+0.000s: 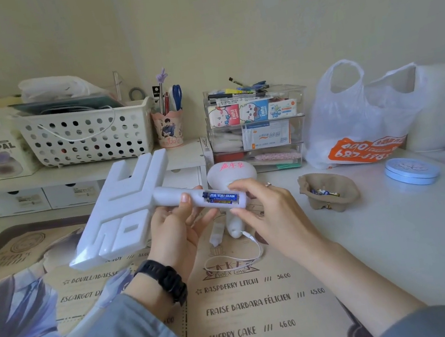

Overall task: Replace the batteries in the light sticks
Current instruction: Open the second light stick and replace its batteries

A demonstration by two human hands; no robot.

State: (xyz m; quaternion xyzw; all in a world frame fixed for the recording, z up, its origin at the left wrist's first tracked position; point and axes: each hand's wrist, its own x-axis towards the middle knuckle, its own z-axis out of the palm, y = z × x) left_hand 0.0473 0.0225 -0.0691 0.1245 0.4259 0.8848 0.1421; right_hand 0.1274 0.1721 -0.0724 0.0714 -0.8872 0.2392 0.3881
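Plainly, the light stick (123, 209) was up off the desk mat (265, 306), held level between both hands, its big angular white head out to the left and its handle pointing right. The handle's compartment faced up with no cover on it, and a blue battery (223, 198) lay lengthwise inside. The left hand (178, 227) sat under the middle of the handle, fingers curled round it from below and the thumb laid over the top just left of the battery. The right hand (267, 207) met the handle's right end: its fingers (243, 187) bent over the top edge beside the battery while the thumb pressed up from beneath, so the end was pinched between them. Whether a fingertip actually touched the battery could not be told.

Just beyond the hands a round-headed light stick (230, 171) with red characters lay on the desk, its handle pointing near, with a small white piece (216, 234) beside it. To the right, well apart, sat a brown cloth pouch (330, 181) with loose batteries (324, 193) in it, and farther right a blue tin (412, 170).
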